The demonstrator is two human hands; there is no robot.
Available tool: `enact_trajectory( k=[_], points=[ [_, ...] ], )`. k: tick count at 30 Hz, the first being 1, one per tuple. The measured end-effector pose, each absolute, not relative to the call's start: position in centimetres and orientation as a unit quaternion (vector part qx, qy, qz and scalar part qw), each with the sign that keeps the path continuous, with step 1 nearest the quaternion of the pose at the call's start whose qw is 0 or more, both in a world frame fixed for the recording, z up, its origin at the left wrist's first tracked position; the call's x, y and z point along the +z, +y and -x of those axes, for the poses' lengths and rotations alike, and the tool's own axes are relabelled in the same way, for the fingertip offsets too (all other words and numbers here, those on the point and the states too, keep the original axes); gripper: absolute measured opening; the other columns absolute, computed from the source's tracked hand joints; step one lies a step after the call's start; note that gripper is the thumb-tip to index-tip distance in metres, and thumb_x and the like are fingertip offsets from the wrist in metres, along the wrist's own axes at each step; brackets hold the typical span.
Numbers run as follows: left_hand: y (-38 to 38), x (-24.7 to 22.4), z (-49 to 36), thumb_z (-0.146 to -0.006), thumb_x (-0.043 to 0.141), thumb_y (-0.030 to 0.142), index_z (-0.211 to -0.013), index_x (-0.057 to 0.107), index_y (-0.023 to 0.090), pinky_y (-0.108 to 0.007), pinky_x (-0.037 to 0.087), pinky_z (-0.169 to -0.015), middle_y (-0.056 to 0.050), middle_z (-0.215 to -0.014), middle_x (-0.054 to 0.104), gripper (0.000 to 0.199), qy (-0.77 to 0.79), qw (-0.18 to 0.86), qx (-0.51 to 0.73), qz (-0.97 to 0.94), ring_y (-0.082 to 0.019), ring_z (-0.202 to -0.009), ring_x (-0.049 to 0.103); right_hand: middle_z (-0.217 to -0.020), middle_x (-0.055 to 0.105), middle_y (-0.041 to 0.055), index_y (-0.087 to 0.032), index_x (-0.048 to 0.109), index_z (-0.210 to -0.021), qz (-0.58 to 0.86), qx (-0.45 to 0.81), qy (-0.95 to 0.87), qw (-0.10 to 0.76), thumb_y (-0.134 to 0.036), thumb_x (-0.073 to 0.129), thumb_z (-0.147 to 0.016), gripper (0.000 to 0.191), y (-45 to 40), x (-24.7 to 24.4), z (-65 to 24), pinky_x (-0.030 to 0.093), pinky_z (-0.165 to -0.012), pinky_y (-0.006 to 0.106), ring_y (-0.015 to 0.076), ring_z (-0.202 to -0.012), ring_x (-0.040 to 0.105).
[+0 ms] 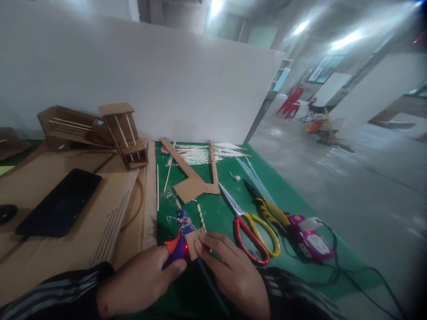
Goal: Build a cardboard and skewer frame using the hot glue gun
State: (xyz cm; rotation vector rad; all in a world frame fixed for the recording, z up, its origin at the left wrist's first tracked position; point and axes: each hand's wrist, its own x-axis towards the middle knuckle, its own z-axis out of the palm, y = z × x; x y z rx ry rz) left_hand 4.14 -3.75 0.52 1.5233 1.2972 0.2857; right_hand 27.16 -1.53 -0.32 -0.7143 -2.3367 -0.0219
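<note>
My left hand (143, 275) is wrapped round a blue hot glue gun (178, 251) with an orange trigger and a small red light. Its nozzle points away from me, with glue strings about it. Between the thumb and fingers of my right hand (230, 266) is a small piece of cardboard (192, 244), close beside the glue gun. Just beyond the hands lie a striped pencil (200, 215) and a cut cardboard piece with long strips (190, 189). Scissors (248, 226) with red and yellow handles rest to the right of my right hand.
Pliers (270, 206) and a purple power strip (310, 240) with a black cable lie at the right. Clear glue sticks (255, 178) and wrapped sticks (200, 153) lie further back. At left are a tablet (60, 202), cardboard sheets (123, 258) and a cardboard model (123, 133), before a white partition (160, 84).
</note>
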Motion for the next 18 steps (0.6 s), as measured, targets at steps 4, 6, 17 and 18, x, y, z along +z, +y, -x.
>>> enact_trajectory(
  k=[4,6,17,18],
  points=[
    [-3.7,0.7,-4.3,-0.098,0.037,0.059,-0.093,0.062,0.019,-0.025,0.041,-0.058,0.005,-0.059,0.053,0.047,0.533,0.512,0.116,-0.664,-0.013,-0.050,0.049,-0.108,0.072,0.0145,-0.010,0.069,-0.113,0.279,-0.007,-0.900,0.335,-0.010,0.044,-0.101,0.027,-1.2,0.3,-26.9,0.062,-0.087,0.034,0.0229,-0.105,0.066],
    [-3.7,0.8,-4.3,-0.098,0.037,0.058,-0.096,0.063,0.019,-0.025,0.041,-0.058,0.005,-0.060,0.055,0.046,0.527,0.500,0.117,-0.677,-0.013,-0.051,0.048,-0.109,0.072,0.0143,-0.011,0.069,-0.112,0.278,-0.006,-0.903,0.329,-0.008,0.042,-0.101,0.029,-0.9,0.8,-26.9,0.062,-0.087,0.035,0.0227,-0.104,0.066],
    [-3.7,0.4,-4.4,-0.098,0.037,0.059,-0.103,0.063,0.021,-0.026,0.046,-0.073,-0.002,-0.089,0.070,0.046,0.525,0.469,0.127,-0.698,-0.019,-0.077,0.062,-0.109,0.071,0.0130,-0.013,0.068,-0.112,0.266,0.008,-0.905,0.331,-0.003,0.043,-0.097,0.031,-0.2,1.5,-26.8,0.062,-0.090,0.038,0.0227,-0.104,0.064],
    [-3.7,0.3,-4.4,-0.098,0.037,0.059,-0.101,0.063,0.021,-0.026,0.046,-0.073,-0.002,-0.089,0.071,0.046,0.526,0.470,0.126,-0.697,-0.019,-0.077,0.063,-0.110,0.071,0.0132,-0.013,0.068,-0.113,0.265,0.009,-0.905,0.332,-0.003,0.043,-0.097,0.031,-0.2,1.5,-26.8,0.062,-0.090,0.038,0.0227,-0.104,0.064]
  ],
)
